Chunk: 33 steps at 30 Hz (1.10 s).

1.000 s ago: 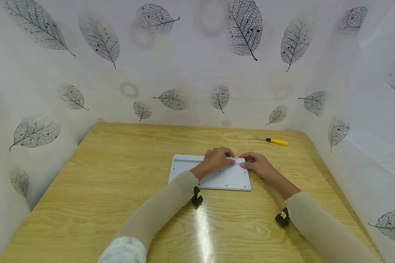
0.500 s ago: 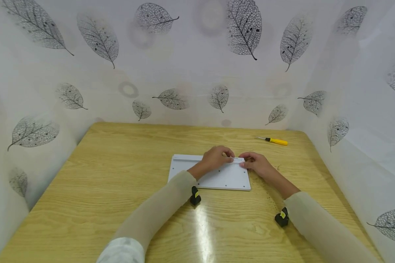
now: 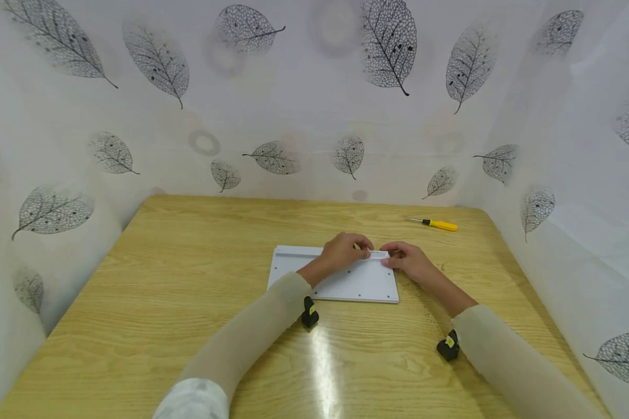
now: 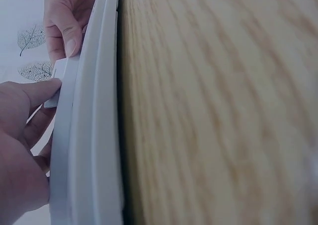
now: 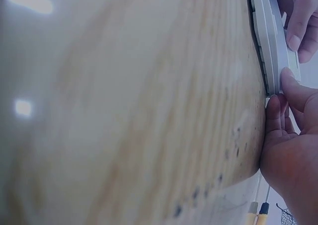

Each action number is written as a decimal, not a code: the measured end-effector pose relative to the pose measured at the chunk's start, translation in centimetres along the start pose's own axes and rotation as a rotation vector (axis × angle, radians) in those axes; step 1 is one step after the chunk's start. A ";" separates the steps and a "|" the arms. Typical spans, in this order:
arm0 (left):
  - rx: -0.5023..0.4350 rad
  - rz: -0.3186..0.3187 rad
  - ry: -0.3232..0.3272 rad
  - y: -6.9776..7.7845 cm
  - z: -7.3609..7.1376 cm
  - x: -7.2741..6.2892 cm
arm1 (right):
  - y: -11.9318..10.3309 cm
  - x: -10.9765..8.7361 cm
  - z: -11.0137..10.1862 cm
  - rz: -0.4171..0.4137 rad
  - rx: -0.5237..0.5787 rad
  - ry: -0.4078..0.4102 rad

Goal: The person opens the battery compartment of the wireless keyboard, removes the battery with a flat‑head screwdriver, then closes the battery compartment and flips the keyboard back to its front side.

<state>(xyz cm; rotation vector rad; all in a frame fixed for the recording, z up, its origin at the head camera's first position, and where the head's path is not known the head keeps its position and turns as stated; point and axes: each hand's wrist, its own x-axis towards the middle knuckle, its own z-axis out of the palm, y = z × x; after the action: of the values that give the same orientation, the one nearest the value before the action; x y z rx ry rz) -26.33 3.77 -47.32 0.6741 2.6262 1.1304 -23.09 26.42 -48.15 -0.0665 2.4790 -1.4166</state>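
Closely paired, both hands [image 3: 342,254] [image 3: 411,261] grip the white panel [image 3: 367,285] at one edge

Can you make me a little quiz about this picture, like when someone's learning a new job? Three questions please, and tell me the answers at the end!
1. Pick one: what colour is most of the handle of the screwdriver?
A) red
B) yellow
C) green

2. True or false: somebody is gripping the screwdriver.

3. Fill in the blank: the dark shapes printed on the white backdrop are ______.

Key:
1. B, yellow.
2. False. It lies on the table, while the left hand and the right hand are both at the far edge of the white panel.
3. Leaves.
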 end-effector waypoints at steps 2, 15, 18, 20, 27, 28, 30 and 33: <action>-0.006 0.001 -0.006 0.0 0.0 0.0 | 0.0 0.0 0.0 0.003 -0.004 0.000; -0.036 -0.003 -0.042 0.5 -0.7 -0.2 | -0.1 0.1 0.0 0.021 0.002 -0.014; -0.047 -0.002 -0.040 0.4 -0.7 -0.2 | 0.0 0.1 -0.1 0.018 -0.008 -0.015; -0.055 -0.003 -0.039 0.3 -0.6 -0.1 | 0.0 0.1 -0.1 0.016 -0.012 -0.014; -0.089 -0.014 -0.048 0.1 -0.6 0.0 | -0.3 -0.1 0.0 0.017 -0.018 -0.003; -0.098 -0.014 -0.048 0.1 -0.6 -0.1 | -0.3 -0.1 0.0 0.020 -0.020 0.000; -0.117 -0.011 -0.049 0.1 -0.8 -0.1 | -0.4 -0.1 0.1 0.019 -0.029 0.002; -0.158 0.001 -0.049 0.0 -1.1 -0.1 | -0.4 0.0 0.1 0.026 -0.031 0.007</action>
<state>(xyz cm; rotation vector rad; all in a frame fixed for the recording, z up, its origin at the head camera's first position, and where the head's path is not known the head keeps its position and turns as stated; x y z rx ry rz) -26.59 3.01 -46.58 0.6627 2.4649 1.2878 -23.06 26.13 -47.86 -0.0351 2.4989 -1.3703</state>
